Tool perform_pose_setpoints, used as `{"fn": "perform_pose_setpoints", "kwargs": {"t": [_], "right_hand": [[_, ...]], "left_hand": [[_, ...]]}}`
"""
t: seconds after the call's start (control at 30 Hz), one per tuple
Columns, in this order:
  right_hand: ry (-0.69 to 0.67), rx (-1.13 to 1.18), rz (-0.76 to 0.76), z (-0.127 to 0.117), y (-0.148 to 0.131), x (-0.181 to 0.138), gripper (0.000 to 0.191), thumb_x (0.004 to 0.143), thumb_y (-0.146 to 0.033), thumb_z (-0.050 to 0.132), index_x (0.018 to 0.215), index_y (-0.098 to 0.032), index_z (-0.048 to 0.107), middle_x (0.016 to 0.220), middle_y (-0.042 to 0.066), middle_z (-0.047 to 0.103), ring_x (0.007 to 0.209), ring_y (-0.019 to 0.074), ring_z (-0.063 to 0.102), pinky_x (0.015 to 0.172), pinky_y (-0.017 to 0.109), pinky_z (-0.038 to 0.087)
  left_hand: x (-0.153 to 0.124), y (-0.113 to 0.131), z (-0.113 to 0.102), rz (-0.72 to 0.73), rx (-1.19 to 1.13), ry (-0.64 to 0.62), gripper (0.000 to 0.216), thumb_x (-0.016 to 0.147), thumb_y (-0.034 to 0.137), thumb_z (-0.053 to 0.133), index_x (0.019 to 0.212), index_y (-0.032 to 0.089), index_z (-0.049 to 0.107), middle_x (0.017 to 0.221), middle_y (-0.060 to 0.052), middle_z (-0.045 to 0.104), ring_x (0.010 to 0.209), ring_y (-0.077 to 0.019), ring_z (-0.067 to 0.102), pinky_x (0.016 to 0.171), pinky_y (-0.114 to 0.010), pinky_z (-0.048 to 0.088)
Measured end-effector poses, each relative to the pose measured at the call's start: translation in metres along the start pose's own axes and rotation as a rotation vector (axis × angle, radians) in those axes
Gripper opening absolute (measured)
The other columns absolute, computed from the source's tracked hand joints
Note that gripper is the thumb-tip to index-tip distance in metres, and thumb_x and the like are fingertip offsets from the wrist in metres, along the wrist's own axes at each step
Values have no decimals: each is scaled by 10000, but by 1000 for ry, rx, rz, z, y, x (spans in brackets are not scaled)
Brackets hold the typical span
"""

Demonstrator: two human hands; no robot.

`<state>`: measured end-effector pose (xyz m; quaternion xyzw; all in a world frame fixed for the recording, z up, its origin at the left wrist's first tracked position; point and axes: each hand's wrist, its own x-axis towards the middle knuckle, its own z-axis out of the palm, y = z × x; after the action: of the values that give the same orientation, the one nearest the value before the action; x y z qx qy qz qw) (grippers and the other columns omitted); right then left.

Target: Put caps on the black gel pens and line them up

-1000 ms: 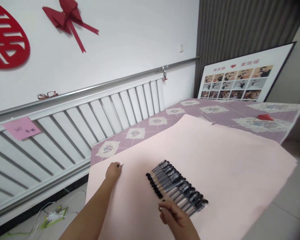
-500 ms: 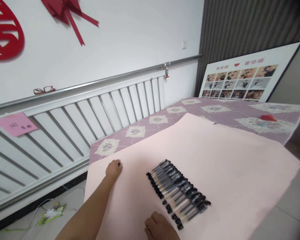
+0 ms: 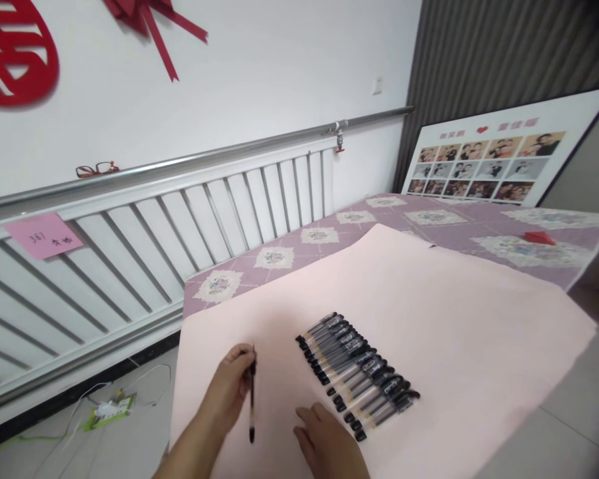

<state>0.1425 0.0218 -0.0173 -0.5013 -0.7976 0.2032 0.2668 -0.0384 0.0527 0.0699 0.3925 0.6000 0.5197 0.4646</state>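
My left hand (image 3: pixel 234 376) is closed around a slim dark gel pen (image 3: pixel 252 409), its fingers gripping the upper part. The pen stands nearly vertical in the picture, thin tip at the top and black end at the bottom. My right hand (image 3: pixel 329 442) is low in the view with thumb and fingers apart and nothing visible between them. Just beyond it lies a slanted row of several clear-barrelled black gel pens (image 3: pixel 357 362), side by side. Small black end pieces (image 3: pixel 349 418) line the row's near left side; some sit apart from the barrels.
Pale pink sheeting (image 3: pixel 459 332) covers much of a table with a purple patterned tablecloth (image 3: pixel 319 253). A red folded paper (image 3: pixel 539 237) lies at the far right. Behind are a white radiator (image 3: pixel 199 219), glasses (image 3: pixel 97 169) on a pipe, and a leaning photo board (image 3: pixel 484 163).
My left hand has moved right and nearer, turning the pen so that its length shows. My right hand has shifted slightly and its fingers have spread. The camera view has shifted a little.
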Motion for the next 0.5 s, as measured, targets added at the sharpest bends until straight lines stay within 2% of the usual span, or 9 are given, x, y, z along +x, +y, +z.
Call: {"fn": "perform_pose_setpoints", "kwargs": {"t": [0.07, 0.17, 0.3, 0.5], "right_hand": [[63, 190, 11, -11, -5, -1, 192, 824, -230, 455, 933, -230, 612, 809, 36, 620, 734, 162, 598, 654, 241, 448], [74, 482, 95, -24, -12, -1, 195, 831, -313, 442, 857, -208, 605, 745, 24, 614, 675, 149, 577, 628, 236, 444], [-38, 690, 202, -32, -19, -2, 173, 773, -337, 492, 767, -195, 591, 656, -10, 580, 596, 127, 517, 546, 211, 399], [-203, 688, 196, -27, -20, -3, 56, 657, -239, 536, 694, -204, 558, 560, -53, 496, 521, 96, 411, 485, 193, 310]], "left_hand": [[-22, -6, 17, -147, -331, -101, 184, 618, 271, 636, 723, 195, 505, 625, 55, 502, 528, -75, 456, 507, -188, 347], [-45, -15, 37, -277, -530, -160, 167, 628, 229, 653, 697, 187, 506, 610, 47, 500, 535, -77, 458, 492, -188, 330], [-52, -19, 48, -201, -580, -41, 135, 672, 217, 650, 703, 183, 523, 619, 47, 484, 571, -75, 455, 538, -189, 353], [-49, 2, 52, -13, -578, 78, 102, 727, 230, 630, 759, 186, 544, 708, 29, 493, 640, -79, 458, 581, -188, 371]]}}
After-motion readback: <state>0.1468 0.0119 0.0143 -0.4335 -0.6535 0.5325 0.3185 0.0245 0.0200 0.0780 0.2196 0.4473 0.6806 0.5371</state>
